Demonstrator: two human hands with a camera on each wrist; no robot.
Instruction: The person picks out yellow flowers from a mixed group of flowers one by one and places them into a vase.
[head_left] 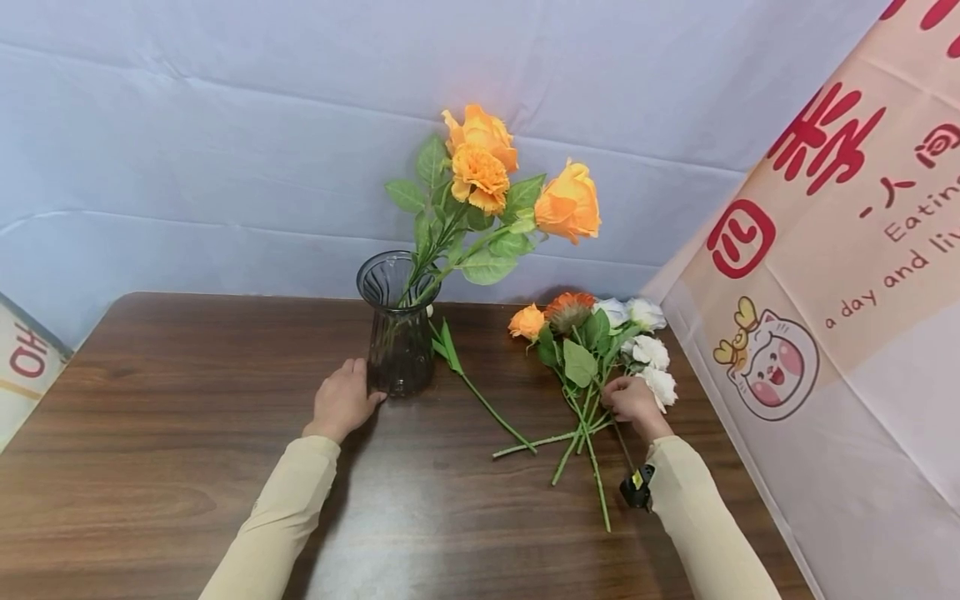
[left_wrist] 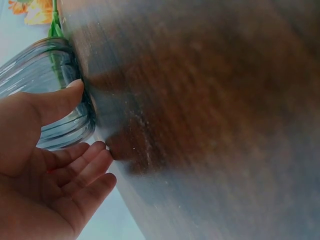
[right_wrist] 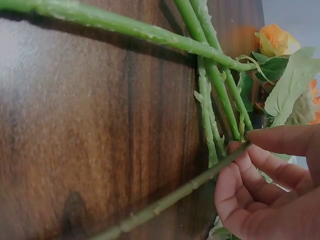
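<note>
A dark glass vase (head_left: 401, 350) stands upright at the back of the table, holding several orange flowers (head_left: 567, 202) with green leaves. My left hand (head_left: 341, 402) rests beside its base, thumb touching the lower glass. In the left wrist view the fingers of that hand (left_wrist: 60, 165) are loosely extended near the tabletop. At the right, my right hand (head_left: 633, 402) pinches a thin green flower stem (right_wrist: 170, 200) between thumb and fingers. Which bloom it carries is hidden. Around that hand lies a pile of flowers, with orange blooms (head_left: 527, 322) and white blooms (head_left: 647, 353).
A single green stem with narrow leaves (head_left: 491, 408) lies between vase and pile. Several cut stems (head_left: 596, 475) cross on the wooden table (head_left: 187, 433). A pale cloth wall (head_left: 225, 167) closes the back, and a printed banner (head_left: 840, 275) stands along the right edge.
</note>
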